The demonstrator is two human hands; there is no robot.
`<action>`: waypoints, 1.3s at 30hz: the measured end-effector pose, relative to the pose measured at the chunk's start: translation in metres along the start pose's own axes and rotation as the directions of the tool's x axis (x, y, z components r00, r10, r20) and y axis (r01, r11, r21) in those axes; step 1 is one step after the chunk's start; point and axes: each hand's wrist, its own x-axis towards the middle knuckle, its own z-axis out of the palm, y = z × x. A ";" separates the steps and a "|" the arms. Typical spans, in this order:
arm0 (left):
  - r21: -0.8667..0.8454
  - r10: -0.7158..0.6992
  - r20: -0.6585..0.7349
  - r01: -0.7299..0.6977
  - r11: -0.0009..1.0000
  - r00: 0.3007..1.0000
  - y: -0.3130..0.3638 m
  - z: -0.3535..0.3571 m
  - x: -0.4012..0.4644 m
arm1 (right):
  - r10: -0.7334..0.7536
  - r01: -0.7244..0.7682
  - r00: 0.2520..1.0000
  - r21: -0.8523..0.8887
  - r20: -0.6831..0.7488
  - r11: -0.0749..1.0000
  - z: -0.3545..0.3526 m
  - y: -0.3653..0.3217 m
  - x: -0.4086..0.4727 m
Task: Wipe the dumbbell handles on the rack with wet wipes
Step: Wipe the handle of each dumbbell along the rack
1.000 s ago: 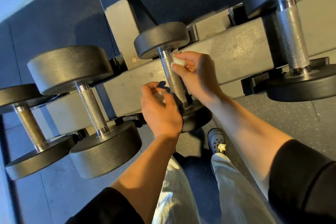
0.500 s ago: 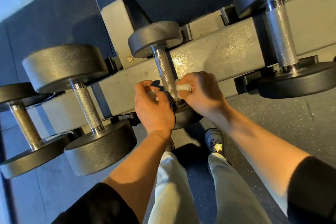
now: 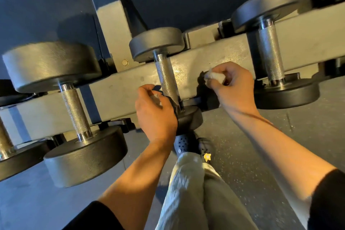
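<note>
Both hands (image 3: 155,110) (image 3: 230,85) curl, each pinching a wipe (image 3: 214,76).

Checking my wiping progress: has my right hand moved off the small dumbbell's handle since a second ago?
Yes. The right hand, gripping the wet wipe, has left the small dumbbell's handle and shifted right along the rack beam, toward the next dumbbell.

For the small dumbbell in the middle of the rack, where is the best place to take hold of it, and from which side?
Probably the knurled handle of the small dumbbell, taken from above, the near side. It lies bare between the two heads, the rack beam runs behind it, and the knurling should give grip.
</note>
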 end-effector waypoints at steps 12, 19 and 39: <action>-0.121 0.387 0.348 -0.369 0.922 0.854 0.064 0.062 -0.008 | -0.325 0.250 0.924 -0.325 -0.200 0.912 -0.082 -0.019 0.040; -0.116 0.510 0.452 -0.518 0.847 0.732 0.084 0.092 0.016 | -0.571 0.547 0.792 -0.665 0.215 0.508 -0.090 -0.010 0.081; -0.272 0.533 0.627 -0.482 0.833 0.568 0.054 0.091 0.013 | 0.049 0.662 0.684 -0.647 0.728 0.379 -0.135 -0.014 0.045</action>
